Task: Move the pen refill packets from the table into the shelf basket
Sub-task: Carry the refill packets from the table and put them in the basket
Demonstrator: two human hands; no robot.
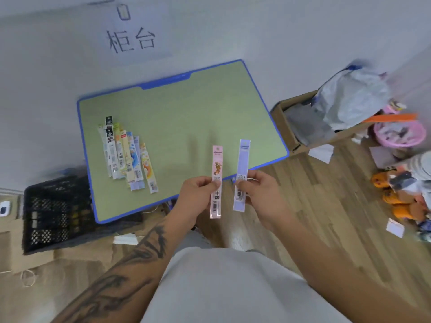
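My left hand pinches a pink pen refill packet upright, just past the near edge of the green table. Beside it, my right hand pinches a pale lilac refill packet, also upright. The two packets stand side by side, a small gap between them. Several more refill packets lie fanned in a row on the table's left part. No shelf basket is plainly in view.
The table has a blue rim. A black plastic crate sits on the floor at its lower left. At the right stand a cardboard box with grey bags, a pink basin and orange toys. A paper sign hangs on the wall.
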